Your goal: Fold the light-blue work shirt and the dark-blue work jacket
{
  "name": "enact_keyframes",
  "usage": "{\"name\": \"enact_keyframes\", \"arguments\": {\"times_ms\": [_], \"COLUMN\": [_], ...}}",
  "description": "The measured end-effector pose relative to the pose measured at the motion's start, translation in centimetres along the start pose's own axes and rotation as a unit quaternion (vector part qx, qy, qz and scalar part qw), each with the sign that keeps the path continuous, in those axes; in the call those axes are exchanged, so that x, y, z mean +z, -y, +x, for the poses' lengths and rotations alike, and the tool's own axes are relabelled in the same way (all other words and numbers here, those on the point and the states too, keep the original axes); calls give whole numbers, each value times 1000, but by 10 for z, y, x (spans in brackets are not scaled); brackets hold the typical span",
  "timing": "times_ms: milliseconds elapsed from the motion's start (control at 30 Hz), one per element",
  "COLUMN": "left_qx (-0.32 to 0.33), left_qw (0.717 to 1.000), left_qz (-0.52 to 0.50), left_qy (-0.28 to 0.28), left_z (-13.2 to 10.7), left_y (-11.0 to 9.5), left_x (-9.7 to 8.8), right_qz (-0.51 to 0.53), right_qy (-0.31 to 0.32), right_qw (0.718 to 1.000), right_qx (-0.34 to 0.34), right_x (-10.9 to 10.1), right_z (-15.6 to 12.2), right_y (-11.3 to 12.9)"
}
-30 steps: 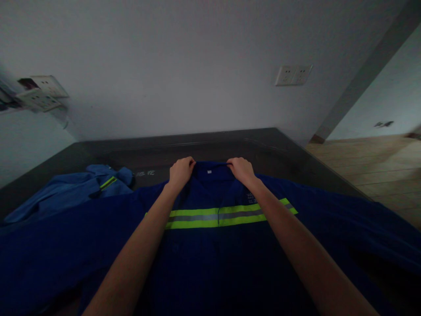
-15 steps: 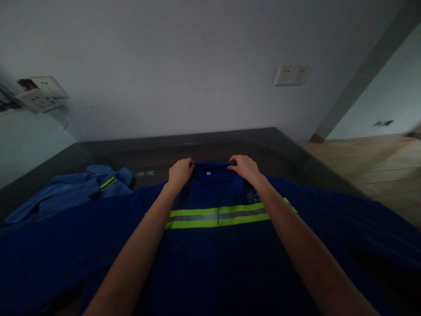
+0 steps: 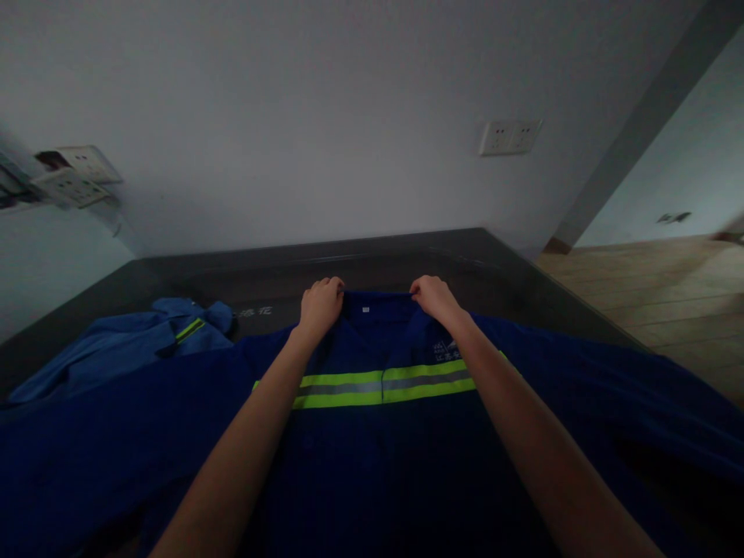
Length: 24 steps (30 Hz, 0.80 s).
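A dark blue work jacket (image 3: 349, 449) lies spread face up in front of me, sleeves stretched out to both sides. A yellow-green and grey reflective band (image 3: 349, 390) crosses its chest, and white print (image 3: 446, 351) shows on the chest at the right. My left hand (image 3: 322, 304) pinches the left end of the collar (image 3: 377, 297). At the collar's right end, my right hand (image 3: 431, 294) grips the fabric between thumb and fingers. Between the hands the collar is drawn straight, with a small white label (image 3: 366, 309) inside the neck.
On the left of the dark table (image 3: 325, 256) lies a second, lighter blue garment (image 3: 128, 333) with a reflective strip. Behind the table rises a wall with a double socket (image 3: 510, 138). More sockets (image 3: 78, 174) are at the left corner. Wooden floor (image 3: 633, 287) shows at the right.
My right hand has shifted slightly outward along the collar, and the hands are a little farther apart. Both still hold the collar. The camera view has tilted slightly.
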<state>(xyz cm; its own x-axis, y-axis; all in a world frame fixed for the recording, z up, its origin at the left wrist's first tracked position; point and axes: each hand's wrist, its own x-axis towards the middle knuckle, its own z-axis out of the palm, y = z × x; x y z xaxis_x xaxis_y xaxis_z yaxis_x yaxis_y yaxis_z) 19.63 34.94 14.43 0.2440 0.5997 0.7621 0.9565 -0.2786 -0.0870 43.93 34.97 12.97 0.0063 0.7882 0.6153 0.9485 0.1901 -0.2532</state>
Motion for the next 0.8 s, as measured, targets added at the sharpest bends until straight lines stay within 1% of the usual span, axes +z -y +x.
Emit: {"name": "enact_keyframes", "arguments": {"times_ms": [33,100,167,233,300,367,467,600,667,800], "left_qx": [34,115,195,237,232,206,176,138,140,180], "left_qw": [999,993,978,966,963,966,971,977,976,966], "left_qz": [-9,-37,-67,-86,-96,-98,-98,-93,-94,-126], "left_qy": [-11,-6,24,61,96,120,128,134,137,136], "left_z": [3,10,21,32,43,52,59,61,60,57], "left_y": [-5,-19,-32,-42,-47,-48,-47,-52,-57,-70], "left_x": [1,7,15,23,30,36,44,55,59,66], "right_qz": [5,8,7,7,6,3,-6,-14,-12,1], "right_qy": [1,-6,-15,-18,-12,-2,17,32,35,38], "right_qw": [1000,1000,1000,1000,1000,1000,1000,999,999,999], "right_qx": [-2,-5,-10,-16,-16,-6,14,29,19,5], "right_x": [-1,-3,-4,-5,-7,-11,-16,-20,-17,-5], "right_z": [0,-1,-2,-3,-3,-4,-6,-10,-10,-6], "right_y": [0,0,1,1,1,-1,-3,-5,-4,-2]}}
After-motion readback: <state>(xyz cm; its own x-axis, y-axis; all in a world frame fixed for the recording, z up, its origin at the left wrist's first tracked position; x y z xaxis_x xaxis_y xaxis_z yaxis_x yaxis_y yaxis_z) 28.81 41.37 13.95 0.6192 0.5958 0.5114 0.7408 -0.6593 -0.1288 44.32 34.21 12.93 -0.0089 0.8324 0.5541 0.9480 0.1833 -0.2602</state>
